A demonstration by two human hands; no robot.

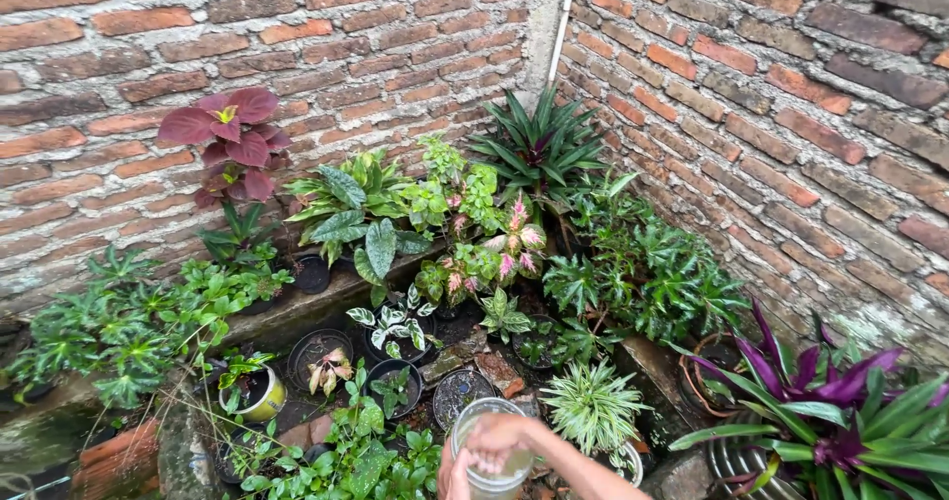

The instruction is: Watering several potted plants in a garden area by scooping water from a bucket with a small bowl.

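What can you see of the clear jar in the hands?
The jar is a clear, round container, glass or plastic by its look, standing roughly upright at the bottom edge of the view, its base cut off by the frame. Its wide mouth faces up, mostly covered by the right hand, which grips the rim from above. The left hand touches its left side. Its contents cannot be made out. Small potted plants sit just behind it.

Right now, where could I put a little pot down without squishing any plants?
Bare spots are few: the brick ledge beside the black pot, and the loose bricks by the spiky striped plant. It is crowded around the clear jar the hands hold.
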